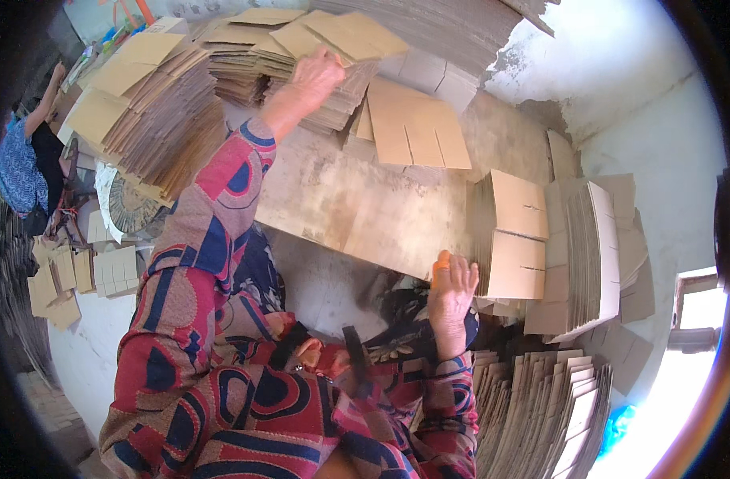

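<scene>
My left hand (315, 81) reaches far forward, its fingers closed at the near edge of a tan cardboard sheet (357, 36). That sheet lies on top of a stack of flat cardboard pieces (333, 108) at the back of the table. My right hand (453, 295) is closed at the table's front edge, next to a stack of slotted cardboard pieces (518, 203). Something small and orange (441, 267) shows at its thumb side, perhaps a finger cover; I cannot tell whether the fingers hold anything. A bit of orange also shows at my left fingertips.
A tall leaning cardboard stack (165, 120) stands at left. Slotted sheets (417, 128) lie at the table's (357, 199) back. More stacks (592, 255) stand at right, with upright bundles (540, 407) below. Another person (30, 164) is at the far left.
</scene>
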Demonstrator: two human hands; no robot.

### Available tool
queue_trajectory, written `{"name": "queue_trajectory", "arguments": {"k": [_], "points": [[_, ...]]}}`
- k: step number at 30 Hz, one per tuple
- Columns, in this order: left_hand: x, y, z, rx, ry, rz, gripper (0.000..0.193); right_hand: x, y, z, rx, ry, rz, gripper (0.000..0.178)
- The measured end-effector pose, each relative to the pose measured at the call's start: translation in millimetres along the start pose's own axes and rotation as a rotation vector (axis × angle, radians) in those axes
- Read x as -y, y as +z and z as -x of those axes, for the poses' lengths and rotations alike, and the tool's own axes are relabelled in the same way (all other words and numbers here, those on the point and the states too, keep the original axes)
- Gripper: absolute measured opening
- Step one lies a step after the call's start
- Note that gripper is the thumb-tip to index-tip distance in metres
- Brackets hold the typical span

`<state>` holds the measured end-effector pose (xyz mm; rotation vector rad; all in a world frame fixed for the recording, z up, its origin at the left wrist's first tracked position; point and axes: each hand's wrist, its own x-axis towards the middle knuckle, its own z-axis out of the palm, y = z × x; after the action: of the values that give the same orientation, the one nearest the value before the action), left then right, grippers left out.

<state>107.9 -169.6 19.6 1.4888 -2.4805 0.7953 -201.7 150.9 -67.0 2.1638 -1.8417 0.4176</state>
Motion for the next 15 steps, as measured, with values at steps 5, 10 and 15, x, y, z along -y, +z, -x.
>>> {"name": "queue_trajectory", "arguments": {"k": [5,10,15], "points": [[-8,1,-1,-0.084,-0.013,0.126,0.017,-41,-11,11,-0.026,0.143,0.007,0.034],[-28,-31,-9,-0.081,0.051,0.039,0.013,-66,-16,20,-0.028,0.229,0.035,0.032],[-30,-40,-9,-0.104,0.092,0.116,0.009,-69,-18,21,-0.031,0.240,0.045,0.032]]}}
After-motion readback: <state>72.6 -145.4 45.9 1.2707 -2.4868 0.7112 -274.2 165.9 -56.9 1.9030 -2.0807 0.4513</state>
